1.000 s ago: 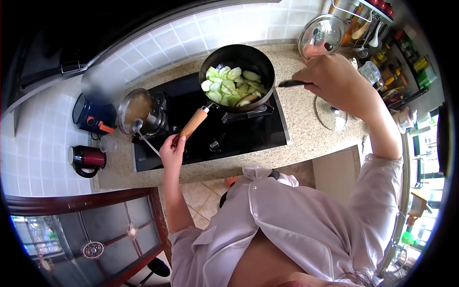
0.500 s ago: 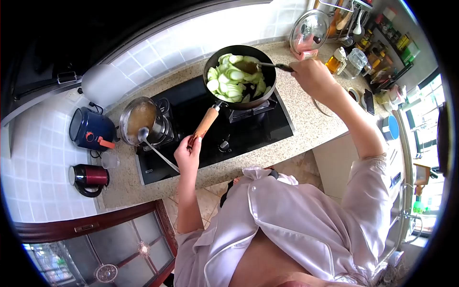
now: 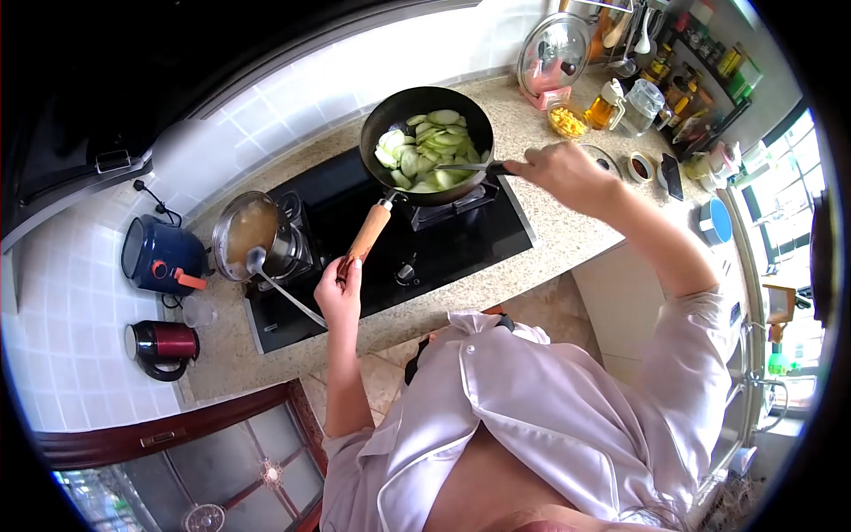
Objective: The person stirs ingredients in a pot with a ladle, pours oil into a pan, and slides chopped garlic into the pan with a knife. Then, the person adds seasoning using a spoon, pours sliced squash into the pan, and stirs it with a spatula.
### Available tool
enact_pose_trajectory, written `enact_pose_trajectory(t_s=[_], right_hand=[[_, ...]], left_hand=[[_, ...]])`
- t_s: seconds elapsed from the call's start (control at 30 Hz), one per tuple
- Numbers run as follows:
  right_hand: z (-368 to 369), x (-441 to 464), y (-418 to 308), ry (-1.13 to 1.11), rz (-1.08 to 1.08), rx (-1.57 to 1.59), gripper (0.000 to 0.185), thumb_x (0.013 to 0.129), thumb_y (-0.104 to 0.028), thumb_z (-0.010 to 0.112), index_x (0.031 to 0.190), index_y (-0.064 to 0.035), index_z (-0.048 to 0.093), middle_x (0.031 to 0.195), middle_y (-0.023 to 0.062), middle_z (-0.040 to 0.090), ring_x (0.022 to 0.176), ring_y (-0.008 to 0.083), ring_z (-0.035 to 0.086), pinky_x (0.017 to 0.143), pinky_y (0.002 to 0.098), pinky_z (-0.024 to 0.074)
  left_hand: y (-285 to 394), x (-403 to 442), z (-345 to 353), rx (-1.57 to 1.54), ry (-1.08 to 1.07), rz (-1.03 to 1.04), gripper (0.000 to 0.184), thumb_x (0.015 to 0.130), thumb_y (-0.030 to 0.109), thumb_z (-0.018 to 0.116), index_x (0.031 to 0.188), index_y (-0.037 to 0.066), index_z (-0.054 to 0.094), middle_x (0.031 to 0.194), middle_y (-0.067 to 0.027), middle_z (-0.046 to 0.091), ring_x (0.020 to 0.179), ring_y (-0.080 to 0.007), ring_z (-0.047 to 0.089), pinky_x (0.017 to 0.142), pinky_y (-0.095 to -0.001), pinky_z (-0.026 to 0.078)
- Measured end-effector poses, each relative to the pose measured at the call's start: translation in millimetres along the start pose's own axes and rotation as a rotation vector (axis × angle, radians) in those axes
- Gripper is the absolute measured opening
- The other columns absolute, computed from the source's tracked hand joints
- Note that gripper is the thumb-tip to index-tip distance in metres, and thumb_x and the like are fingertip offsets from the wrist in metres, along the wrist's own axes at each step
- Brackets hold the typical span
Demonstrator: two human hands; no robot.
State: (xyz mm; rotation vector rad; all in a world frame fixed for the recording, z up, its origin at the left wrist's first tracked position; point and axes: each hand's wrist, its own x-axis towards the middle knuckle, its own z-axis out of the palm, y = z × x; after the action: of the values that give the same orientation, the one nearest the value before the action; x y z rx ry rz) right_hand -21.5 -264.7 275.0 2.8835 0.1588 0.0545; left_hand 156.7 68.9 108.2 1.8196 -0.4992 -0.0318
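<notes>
My left hand [image 3: 339, 291] is closed around the wooden handle [image 3: 369, 232] of a dark frying pan [image 3: 383, 118] on the right burner. Pale green vegetable slices [image 3: 443, 140] lie in the pan, mostly in its middle and lower part. My right hand [image 3: 567, 177] grips a spatula [image 3: 470, 167] by its dark handle. The spatula's shaft reaches over the pan's right rim, and its blade is hidden among the slices.
Left of the pan, a steel pot [image 3: 232, 217] of brownish liquid holds a ladle [image 3: 288, 291]. A glass lid [image 3: 554, 55], a bowl of yellow pieces [image 3: 567, 121], an oil jug [image 3: 606, 105] and a small dark-filled bowl [image 3: 639, 167] stand at the right. A kettle [image 3: 165, 344] stands far left.
My right hand has moved down and left with the spatula, from the pan's upper right to its lower right. The slices have shifted and spread. My left hand still holds the handle.
</notes>
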Motion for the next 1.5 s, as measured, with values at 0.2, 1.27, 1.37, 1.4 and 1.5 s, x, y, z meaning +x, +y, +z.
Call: enact_pose_trajectory(t_s=[0.2, 1.27, 1.37, 1.4, 1.5], right_hand=[[-74.1, -21.7, 53.9, -0.011, 0.226, -0.019, 0.035, 0.083, -0.005, 0.057, 0.113, -0.0206, 0.065, 0.098, 0.0063, 0.066, 0.078, 0.0206, 0.066, 0.069, 0.0366, 0.0531], [83.5, 117.5, 148.8, -0.475, 0.564, 0.752, 0.029, 0.082, -0.031, 0.065, 0.072, -0.0038, 0.065, 0.052, 0.0047, 0.054, 0.043, 0.0128, 0.047, 0.040, 0.0319, 0.0358], [76.3, 99.1, 127.6, -0.227, 0.334, 0.782, 0.032, 0.079, -0.029, 0.067, 0.081, 0.0031, 0.067, 0.059, 0.0118, 0.058, 0.055, 0.0215, 0.058, 0.055, 0.0355, 0.0475], [60.5, 89.7, 119.4, -0.227, 0.348, 0.785, 0.032, 0.079, -0.029, 0.067, 0.081, 0.0031, 0.067, 0.059, 0.0118, 0.058, 0.055, 0.0215, 0.058, 0.055, 0.0355, 0.0475], [8.3, 65.8, 93.2, -0.124, 0.236, 0.522, 0.024, 0.075, -0.023, 0.068, 0.086, -0.0008, 0.069, 0.081, 0.0155, 0.066, 0.078, 0.0308, 0.064, 0.069, 0.0395, 0.0498]], left_hand=[[7.7, -1.9, 0.4, -0.048, -0.003, -0.018, 0.027, 0.087, 0.014, 0.067, 0.101, -0.008, 0.062, 0.081, -0.0044, 0.064, 0.069, -0.0059, 0.056, 0.062, -0.0196, 0.047], [8.5, -7.8, 3.8, 0.100, 0.023, -0.087, 0.025, 0.089, 0.012, 0.063, 0.105, -0.007, 0.060, 0.087, -0.0021, 0.061, 0.073, -0.0056, 0.054, 0.066, -0.0190, 0.044], [1.3, -8.6, 4.1, 0.107, 0.016, -0.104, 0.025, 0.089, 0.013, 0.063, 0.105, -0.006, 0.060, 0.088, -0.0024, 0.061, 0.074, -0.0056, 0.054, 0.067, -0.0189, 0.044], [1.7, -8.9, 5.3, 0.056, 0.034, -0.112, 0.025, 0.089, 0.013, 0.063, 0.105, -0.006, 0.060, 0.088, -0.0024, 0.061, 0.074, -0.0056, 0.054, 0.067, -0.0189, 0.044], [-2.3, -8.4, 7.8, 0.000, 0.065, -0.074, 0.025, 0.088, 0.013, 0.064, 0.104, -0.006, 0.061, 0.084, -0.0018, 0.061, 0.070, -0.0053, 0.053, 0.063, -0.0190, 0.044]])
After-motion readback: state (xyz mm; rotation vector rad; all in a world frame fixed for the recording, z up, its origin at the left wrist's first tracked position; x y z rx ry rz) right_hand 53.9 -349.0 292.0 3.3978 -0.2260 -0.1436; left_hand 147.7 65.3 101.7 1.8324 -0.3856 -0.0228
